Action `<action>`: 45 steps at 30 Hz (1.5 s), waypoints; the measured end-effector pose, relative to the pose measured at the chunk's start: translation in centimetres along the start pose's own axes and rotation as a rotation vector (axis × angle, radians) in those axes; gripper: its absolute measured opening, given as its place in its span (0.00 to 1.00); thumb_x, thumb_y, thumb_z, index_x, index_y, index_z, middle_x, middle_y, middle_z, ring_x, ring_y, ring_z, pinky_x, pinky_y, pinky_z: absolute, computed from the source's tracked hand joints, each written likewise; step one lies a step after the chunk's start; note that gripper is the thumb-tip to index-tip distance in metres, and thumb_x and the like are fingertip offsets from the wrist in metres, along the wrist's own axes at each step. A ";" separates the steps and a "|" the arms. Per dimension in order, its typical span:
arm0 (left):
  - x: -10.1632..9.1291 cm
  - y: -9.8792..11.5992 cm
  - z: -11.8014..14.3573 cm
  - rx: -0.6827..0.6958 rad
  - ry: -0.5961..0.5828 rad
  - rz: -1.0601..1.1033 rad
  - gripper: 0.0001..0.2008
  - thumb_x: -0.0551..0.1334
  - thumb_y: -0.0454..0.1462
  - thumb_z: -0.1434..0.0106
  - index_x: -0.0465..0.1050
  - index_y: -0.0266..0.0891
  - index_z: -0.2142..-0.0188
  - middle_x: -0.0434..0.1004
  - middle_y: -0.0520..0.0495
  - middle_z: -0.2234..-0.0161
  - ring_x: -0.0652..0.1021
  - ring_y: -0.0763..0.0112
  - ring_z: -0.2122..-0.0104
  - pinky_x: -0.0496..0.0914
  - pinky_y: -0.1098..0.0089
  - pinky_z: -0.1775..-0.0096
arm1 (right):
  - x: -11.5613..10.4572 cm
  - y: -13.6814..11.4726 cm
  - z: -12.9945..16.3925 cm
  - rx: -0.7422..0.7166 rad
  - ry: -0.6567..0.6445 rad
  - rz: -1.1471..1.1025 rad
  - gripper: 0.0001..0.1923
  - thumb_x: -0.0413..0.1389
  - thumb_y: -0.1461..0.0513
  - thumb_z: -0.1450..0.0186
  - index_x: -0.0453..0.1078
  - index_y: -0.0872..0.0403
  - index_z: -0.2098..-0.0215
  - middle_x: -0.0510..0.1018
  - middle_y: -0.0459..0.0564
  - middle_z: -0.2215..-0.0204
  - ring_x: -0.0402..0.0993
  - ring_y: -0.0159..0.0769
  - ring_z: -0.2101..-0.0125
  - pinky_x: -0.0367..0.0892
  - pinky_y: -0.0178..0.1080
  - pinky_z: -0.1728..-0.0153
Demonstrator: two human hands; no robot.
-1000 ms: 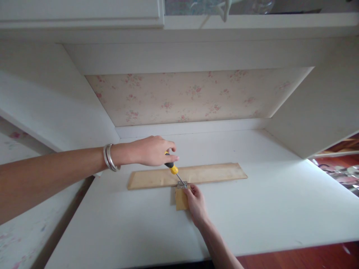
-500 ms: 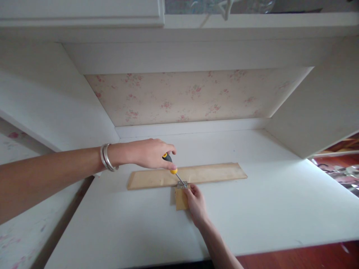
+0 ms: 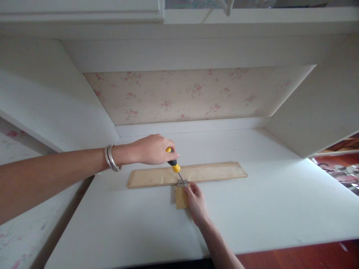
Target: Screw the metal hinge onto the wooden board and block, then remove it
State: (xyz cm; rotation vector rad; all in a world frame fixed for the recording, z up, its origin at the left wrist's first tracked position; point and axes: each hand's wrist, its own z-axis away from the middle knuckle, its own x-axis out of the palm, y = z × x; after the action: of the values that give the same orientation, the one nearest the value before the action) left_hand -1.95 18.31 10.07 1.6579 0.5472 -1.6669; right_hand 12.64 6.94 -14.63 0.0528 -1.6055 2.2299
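Note:
My left hand (image 3: pixel 157 149), with two silver bangles (image 3: pixel 111 158) on its wrist, is closed round the handle of a yellow-and-black screwdriver (image 3: pixel 174 163). The screwdriver leans, its tip meeting a small metal hinge (image 3: pixel 182 183). The hinge lies where a long, flat wooden board (image 3: pixel 215 171) adjoins a small wooden block (image 3: pixel 181 198). From the right, my right hand (image 3: pixel 197 201) pinches at the hinge's right edge, its thumb beside the screwdriver tip. The fingers partly cover the hinge and the block's right side. I cannot make out a screw under the tip.
The board and block lie on a white countertop (image 3: pixel 252 209). White panels (image 3: pixel 314 101) rise at both sides, with floral wallpaper (image 3: pixel 193 93) behind. A white cabinet (image 3: pixel 81 9) overhangs the top. Reddish flooring (image 3: pixel 303 256) shows past the front edge.
My left hand has turned over the screwdriver's handle, its knuckles rolling up and its fingers curling in. The tip stays at the hinge. My right hand has hardly moved.

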 end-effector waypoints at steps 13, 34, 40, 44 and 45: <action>1.5 -2.1 2.1 -0.296 0.574 0.322 0.22 0.55 0.50 0.40 0.64 0.38 0.83 0.59 0.55 0.84 0.61 0.77 0.81 0.55 0.72 0.78 | -0.1 -0.1 0.0 0.013 -0.007 -0.019 0.14 0.56 0.54 0.43 0.68 0.55 0.64 0.77 0.49 0.68 0.72 0.35 0.69 0.64 0.33 0.70; 9.8 1.8 1.3 -0.073 0.287 0.619 0.08 0.57 0.42 0.39 0.66 0.42 0.63 0.72 0.53 0.71 0.73 0.74 0.74 0.67 0.72 0.70 | -0.1 0.3 0.0 -0.037 0.001 0.055 0.14 0.55 0.54 0.42 0.68 0.55 0.64 0.75 0.48 0.71 0.69 0.34 0.70 0.61 0.32 0.71; 13.1 2.5 0.5 0.258 -0.012 -0.036 0.09 0.53 0.38 0.35 0.73 0.43 0.62 0.73 0.48 0.65 0.76 0.67 0.67 0.67 0.70 0.67 | -0.1 0.7 -0.2 -0.063 0.019 0.051 0.13 0.55 0.54 0.44 0.68 0.55 0.65 0.73 0.45 0.75 0.68 0.33 0.72 0.60 0.32 0.73; 14.5 2.1 -0.3 0.312 -0.044 -0.179 0.09 0.54 0.36 0.36 0.74 0.42 0.65 0.71 0.47 0.67 0.76 0.66 0.71 0.66 0.69 0.73 | -0.2 0.7 -0.4 -0.054 0.005 0.034 0.15 0.56 0.54 0.44 0.69 0.55 0.64 0.75 0.46 0.73 0.69 0.34 0.72 0.60 0.32 0.74; 14.6 2.0 -0.5 0.317 -0.045 -0.193 0.10 0.54 0.35 0.37 0.74 0.42 0.66 0.71 0.46 0.67 0.76 0.66 0.72 0.66 0.69 0.74 | -0.2 0.7 -0.4 -0.055 0.004 0.040 0.15 0.56 0.54 0.44 0.69 0.55 0.64 0.75 0.46 0.73 0.69 0.34 0.72 0.60 0.32 0.74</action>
State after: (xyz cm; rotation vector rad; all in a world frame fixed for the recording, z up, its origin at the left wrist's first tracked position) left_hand 0.99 14.58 -3.91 1.8309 0.4497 -2.0106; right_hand 12.69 7.04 -15.51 0.0016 -1.6783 2.2128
